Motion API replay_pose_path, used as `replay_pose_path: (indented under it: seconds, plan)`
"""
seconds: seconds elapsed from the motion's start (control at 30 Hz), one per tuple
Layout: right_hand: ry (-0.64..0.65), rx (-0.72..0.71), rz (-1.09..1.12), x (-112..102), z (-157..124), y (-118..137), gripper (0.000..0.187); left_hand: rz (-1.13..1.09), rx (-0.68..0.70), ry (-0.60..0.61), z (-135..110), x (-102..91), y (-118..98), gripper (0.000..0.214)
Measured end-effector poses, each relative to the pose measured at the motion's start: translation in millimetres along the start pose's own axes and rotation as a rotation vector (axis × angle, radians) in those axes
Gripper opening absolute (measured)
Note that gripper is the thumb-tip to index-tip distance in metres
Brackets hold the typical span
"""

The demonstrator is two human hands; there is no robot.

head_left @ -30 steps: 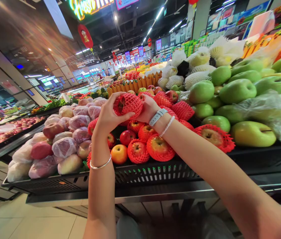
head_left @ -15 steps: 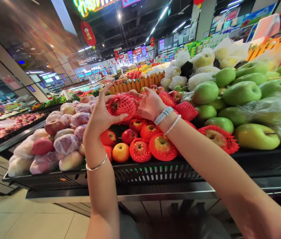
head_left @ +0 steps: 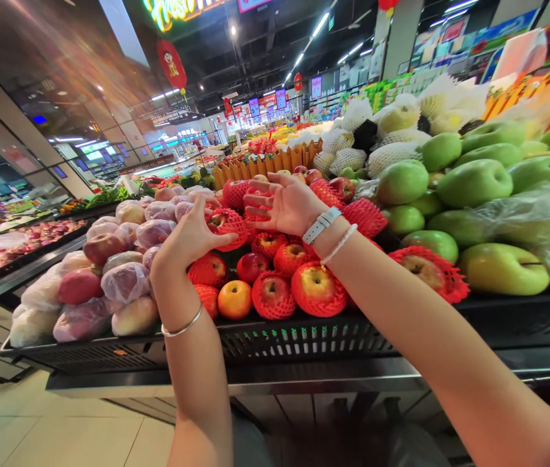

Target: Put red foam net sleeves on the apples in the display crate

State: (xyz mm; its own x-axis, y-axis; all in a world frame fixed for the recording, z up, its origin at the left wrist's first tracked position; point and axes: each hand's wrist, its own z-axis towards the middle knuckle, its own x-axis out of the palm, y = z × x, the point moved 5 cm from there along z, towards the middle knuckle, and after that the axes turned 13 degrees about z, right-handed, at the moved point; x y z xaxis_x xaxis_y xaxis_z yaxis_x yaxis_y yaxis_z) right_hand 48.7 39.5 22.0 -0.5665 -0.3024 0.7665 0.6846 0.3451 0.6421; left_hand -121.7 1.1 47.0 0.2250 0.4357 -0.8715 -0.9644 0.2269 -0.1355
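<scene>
My left hand is open above the display, its thumb reaching to a red apple in a red foam net. That apple now rests on the pile. My right hand is open too, with spread fingers hovering just above another netted apple and holding nothing. Below them lie more netted apples, a bare red apple and a yellow-orange apple. Apples in clear plastic bags fill the left side.
Large green apples are heaped to the right, behind them fruit in white foam nets. A black slatted crate edges the display above a metal shelf lip. Tiled floor lies below, with more produce stands beyond.
Both hands have let go of the netted apple, which has dropped lower into the pile. My left hand has moved down and left, and my fingers have spread apart.
</scene>
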Motion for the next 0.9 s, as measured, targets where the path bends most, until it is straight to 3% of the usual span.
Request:
replay_pose_path:
  seconds: [0.13, 0.23, 0.33, 0.53, 0.9]
  plan:
    - [0.035, 0.046, -0.049, 6, -2, -9, 0.019, -0.019, 0.052, -0.081, 0, -7.2, -4, 0.064]
    - [0.089, 0.066, -0.08, 5, 1, -12, 0.02, 0.003, 0.056, -0.075, 2, -5.1, -2, 0.063]
    - [0.067, 0.085, -0.151, 0, 5, -12, 0.025, 0.029, 0.044, -0.005, 3, 2.0, 1, 0.064]
    - [0.059, -0.019, -0.108, -2, 6, 1, 0.019, 0.198, -0.111, 0.24, -1, 9.7, 2, 0.063]
    - [0.06, -0.087, -0.038, -3, 6, 5, 0.017, 0.454, -0.15, 0.396, -3, 22.0, -19, 0.075]
